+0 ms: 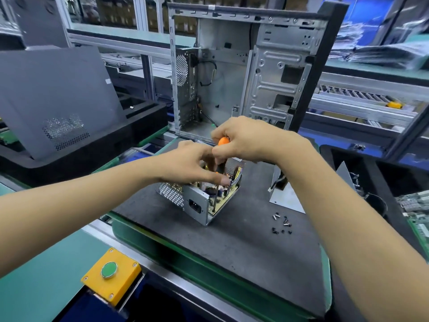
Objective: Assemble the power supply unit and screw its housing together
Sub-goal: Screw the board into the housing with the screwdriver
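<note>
Nearest us sat the yellow button box (111, 276). On the bench (243, 247), our right hand (246, 141) gripped the screwdriver (223, 141) above the open power supply (199, 201); our left hand (188, 163) reached in, fingers extended.

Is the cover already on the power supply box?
No. The power supply housing is open, its circuit board showing, and the right hand holds a screwdriver into it.

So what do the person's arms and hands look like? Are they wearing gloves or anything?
No gloves. The left hand and the right hand are both bare, with short nails on the fingers that show. Both forearms are bare too: no sleeves reach into view, and no watch, ring, bracelet or wrist strap shows on either one.
</note>
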The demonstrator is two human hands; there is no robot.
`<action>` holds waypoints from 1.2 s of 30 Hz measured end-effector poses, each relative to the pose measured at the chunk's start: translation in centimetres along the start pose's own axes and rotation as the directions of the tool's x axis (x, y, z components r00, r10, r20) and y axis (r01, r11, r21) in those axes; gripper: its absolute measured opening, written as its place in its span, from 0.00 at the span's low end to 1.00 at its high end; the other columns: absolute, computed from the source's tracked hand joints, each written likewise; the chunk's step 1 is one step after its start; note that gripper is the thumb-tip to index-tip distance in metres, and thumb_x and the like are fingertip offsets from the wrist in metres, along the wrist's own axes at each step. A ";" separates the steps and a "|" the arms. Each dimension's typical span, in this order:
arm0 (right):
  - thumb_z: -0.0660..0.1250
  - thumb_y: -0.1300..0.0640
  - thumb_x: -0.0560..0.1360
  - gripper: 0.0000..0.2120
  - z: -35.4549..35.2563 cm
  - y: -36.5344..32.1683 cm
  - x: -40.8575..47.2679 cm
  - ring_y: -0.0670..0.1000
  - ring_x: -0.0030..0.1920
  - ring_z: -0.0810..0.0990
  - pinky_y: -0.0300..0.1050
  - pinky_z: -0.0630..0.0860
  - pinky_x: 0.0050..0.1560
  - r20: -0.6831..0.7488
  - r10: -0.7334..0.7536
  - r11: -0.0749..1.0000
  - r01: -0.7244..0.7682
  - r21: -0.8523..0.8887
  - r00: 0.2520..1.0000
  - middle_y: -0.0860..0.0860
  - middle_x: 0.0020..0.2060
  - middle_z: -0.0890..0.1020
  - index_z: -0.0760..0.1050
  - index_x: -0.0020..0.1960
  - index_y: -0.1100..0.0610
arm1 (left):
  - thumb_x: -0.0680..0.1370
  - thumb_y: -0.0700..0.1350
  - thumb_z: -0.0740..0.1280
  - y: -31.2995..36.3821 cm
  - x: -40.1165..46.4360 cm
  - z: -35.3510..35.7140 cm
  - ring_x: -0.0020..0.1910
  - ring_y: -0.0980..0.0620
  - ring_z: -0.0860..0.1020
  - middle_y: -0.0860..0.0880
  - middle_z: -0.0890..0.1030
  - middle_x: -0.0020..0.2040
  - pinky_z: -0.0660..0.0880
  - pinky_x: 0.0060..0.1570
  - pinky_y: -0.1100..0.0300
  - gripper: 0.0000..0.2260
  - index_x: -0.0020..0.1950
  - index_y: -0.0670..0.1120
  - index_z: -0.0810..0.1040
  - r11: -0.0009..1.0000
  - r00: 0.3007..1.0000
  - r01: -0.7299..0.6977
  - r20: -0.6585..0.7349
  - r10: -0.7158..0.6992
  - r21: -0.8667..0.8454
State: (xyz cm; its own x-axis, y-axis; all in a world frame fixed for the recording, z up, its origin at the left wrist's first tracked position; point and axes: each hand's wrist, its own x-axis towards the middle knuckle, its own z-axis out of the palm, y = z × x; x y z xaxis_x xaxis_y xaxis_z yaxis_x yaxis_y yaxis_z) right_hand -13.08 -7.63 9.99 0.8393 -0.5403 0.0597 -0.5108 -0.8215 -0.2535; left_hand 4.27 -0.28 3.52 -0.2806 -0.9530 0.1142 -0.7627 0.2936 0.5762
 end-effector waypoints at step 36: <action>0.64 0.49 0.70 0.08 -1.5 -1.9 -1.5 0.43 0.30 0.70 0.44 0.59 0.30 0.168 -0.299 0.840 0.343 -0.421 0.939 0.45 0.28 0.73 0.66 0.46 0.44 | 0.75 0.52 0.78 -0.2 -1.2 -0.1 0.60 0.50 0.82 0.52 0.86 0.55 0.75 0.64 0.52 0.14 0.58 0.50 0.82 0.949 0.987 -0.135 0.047 0.155 -0.284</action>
State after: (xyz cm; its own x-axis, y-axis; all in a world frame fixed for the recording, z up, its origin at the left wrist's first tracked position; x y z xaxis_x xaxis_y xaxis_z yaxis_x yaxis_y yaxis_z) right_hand -13.69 -5.54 11.85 0.9724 -0.2313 -0.0306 -0.2196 -0.9517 0.2145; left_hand 4.76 0.78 3.36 -0.4226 -0.8915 0.1635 -0.5208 0.3865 0.7612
